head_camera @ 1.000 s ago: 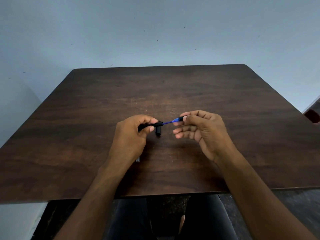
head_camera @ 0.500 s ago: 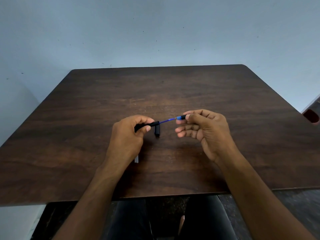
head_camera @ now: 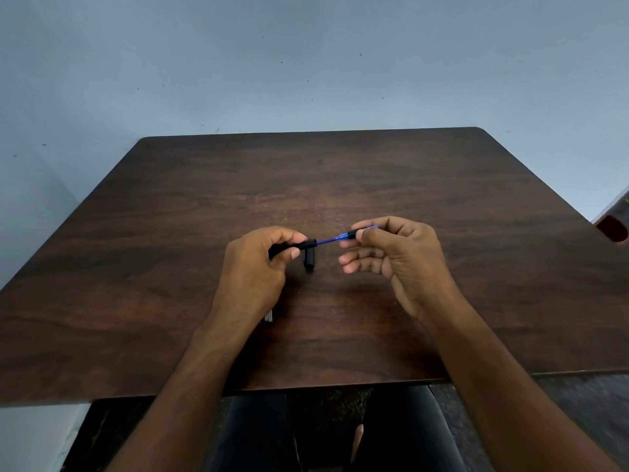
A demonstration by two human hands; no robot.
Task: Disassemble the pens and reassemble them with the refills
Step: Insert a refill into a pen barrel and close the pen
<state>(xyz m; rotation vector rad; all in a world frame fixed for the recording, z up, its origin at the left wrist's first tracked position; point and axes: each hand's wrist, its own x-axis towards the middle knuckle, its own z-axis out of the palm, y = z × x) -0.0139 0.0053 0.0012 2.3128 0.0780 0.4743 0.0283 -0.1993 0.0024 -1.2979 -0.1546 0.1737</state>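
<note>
Farther apart now, left hand (head_camera: 253, 267) grips black barrel (head_camera: 292, 247), right hand (head_camera: 394, 253) pinches blue refill (head_camera: 328, 240); cap (head_camera: 309, 257) below.

Dark wood-grain table (head_camera: 442, 212) against pale blue wall (head_camera: 306, 63); red object (head_camera: 612, 228) at right edge.

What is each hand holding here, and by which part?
Left hand pinches the black pen barrel near its open end. Right hand pinches the black tip section on the blue refill.
</note>
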